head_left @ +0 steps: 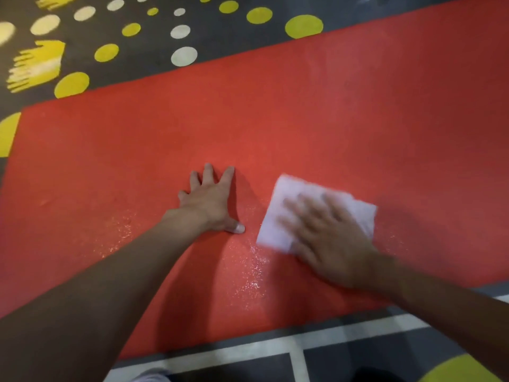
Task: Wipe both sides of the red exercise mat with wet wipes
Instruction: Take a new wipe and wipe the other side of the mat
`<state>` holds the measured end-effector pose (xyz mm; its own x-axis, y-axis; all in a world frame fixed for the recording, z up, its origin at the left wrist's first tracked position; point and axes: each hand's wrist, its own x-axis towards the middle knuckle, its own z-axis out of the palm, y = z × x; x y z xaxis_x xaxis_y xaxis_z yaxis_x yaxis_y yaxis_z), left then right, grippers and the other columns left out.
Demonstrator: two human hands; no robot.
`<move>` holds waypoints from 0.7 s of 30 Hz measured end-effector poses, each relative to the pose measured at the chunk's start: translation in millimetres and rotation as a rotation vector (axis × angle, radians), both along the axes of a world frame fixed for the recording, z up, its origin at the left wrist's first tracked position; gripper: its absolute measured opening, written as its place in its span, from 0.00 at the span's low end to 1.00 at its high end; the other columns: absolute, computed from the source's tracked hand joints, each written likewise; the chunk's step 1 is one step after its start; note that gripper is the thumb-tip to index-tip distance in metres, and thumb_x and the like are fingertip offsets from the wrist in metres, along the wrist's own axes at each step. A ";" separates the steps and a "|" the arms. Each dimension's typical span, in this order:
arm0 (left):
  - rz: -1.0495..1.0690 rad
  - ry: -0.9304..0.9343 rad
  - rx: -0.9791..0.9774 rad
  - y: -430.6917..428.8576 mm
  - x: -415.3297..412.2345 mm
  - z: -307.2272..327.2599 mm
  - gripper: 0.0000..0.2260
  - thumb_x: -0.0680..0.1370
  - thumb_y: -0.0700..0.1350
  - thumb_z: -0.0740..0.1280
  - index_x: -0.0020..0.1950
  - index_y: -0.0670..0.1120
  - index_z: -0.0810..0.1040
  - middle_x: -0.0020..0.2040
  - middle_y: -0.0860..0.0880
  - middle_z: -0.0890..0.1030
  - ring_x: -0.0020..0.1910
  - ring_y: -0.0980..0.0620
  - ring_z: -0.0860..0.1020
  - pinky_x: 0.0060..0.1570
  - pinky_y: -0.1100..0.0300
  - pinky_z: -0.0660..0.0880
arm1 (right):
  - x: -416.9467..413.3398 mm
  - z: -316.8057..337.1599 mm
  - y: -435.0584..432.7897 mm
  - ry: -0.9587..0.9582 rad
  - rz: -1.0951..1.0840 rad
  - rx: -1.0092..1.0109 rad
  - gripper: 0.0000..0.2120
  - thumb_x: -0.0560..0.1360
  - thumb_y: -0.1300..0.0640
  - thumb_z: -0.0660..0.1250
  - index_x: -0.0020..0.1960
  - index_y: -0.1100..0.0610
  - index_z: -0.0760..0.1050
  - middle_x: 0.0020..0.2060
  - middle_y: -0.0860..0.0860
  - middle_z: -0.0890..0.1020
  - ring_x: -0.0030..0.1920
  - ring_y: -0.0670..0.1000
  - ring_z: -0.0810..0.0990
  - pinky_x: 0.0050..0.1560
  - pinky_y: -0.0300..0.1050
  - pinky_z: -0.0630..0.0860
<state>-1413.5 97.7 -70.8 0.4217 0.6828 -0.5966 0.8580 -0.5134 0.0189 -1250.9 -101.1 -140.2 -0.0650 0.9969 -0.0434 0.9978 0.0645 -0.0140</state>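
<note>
Left hand (209, 202) flat on the red exercise mat (330, 106), right hand (327, 238) pressing a wet wipe (286, 205).
The left fingers (227, 175) lie straight and spread on the mat. Right of them, the blurred right fingers stretch flat over the white wipe, which shows beyond them. A wet sheen (256, 266) glistens on the mat on the wrist side of both sets of fingers. The mat lies on a dark dotted floor (154, 37).

Left hand (212, 202) flat on mat (358, 106), right hand (327, 238) on wipe (286, 205) beside it.
</note>
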 end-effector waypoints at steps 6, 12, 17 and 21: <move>0.034 -0.065 0.091 11.2 10.2 6.2 0.40 0.67 0.54 0.79 0.72 0.60 0.59 0.69 0.46 0.60 0.71 0.36 0.58 0.62 0.34 0.67 | -30.0 -2.0 6.4 0.049 -0.030 -0.017 0.28 0.81 0.42 0.49 0.78 0.51 0.61 0.78 0.56 0.58 0.78 0.61 0.56 0.73 0.69 0.54; 0.019 -0.088 0.099 13.7 7.3 -6.6 0.48 0.67 0.52 0.79 0.76 0.58 0.52 0.76 0.44 0.53 0.77 0.40 0.50 0.69 0.33 0.59 | 19.6 -0.7 39.9 0.067 -0.367 0.001 0.28 0.81 0.43 0.45 0.79 0.49 0.59 0.79 0.54 0.58 0.79 0.58 0.55 0.75 0.64 0.49; -0.006 -0.050 0.103 23.8 14.7 3.8 0.48 0.63 0.55 0.81 0.76 0.56 0.57 0.70 0.46 0.61 0.70 0.38 0.60 0.61 0.38 0.69 | -21.5 -0.2 27.5 0.069 0.066 -0.048 0.28 0.81 0.41 0.49 0.78 0.49 0.61 0.78 0.55 0.58 0.78 0.59 0.56 0.74 0.67 0.54; 0.046 -0.125 0.091 39.7 16.3 5.9 0.36 0.67 0.57 0.78 0.70 0.58 0.65 0.63 0.47 0.64 0.65 0.39 0.63 0.61 0.38 0.70 | 20.0 0.3 56.9 0.071 -0.209 -0.014 0.27 0.81 0.43 0.47 0.78 0.46 0.61 0.78 0.52 0.60 0.78 0.57 0.57 0.75 0.64 0.52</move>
<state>-1397.2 137.4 -64.9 0.4559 0.7520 -0.4761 0.8745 -0.4781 0.0822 -1230.9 -44.2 -139.9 0.1401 0.9883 -0.0599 0.9859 -0.1448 -0.0840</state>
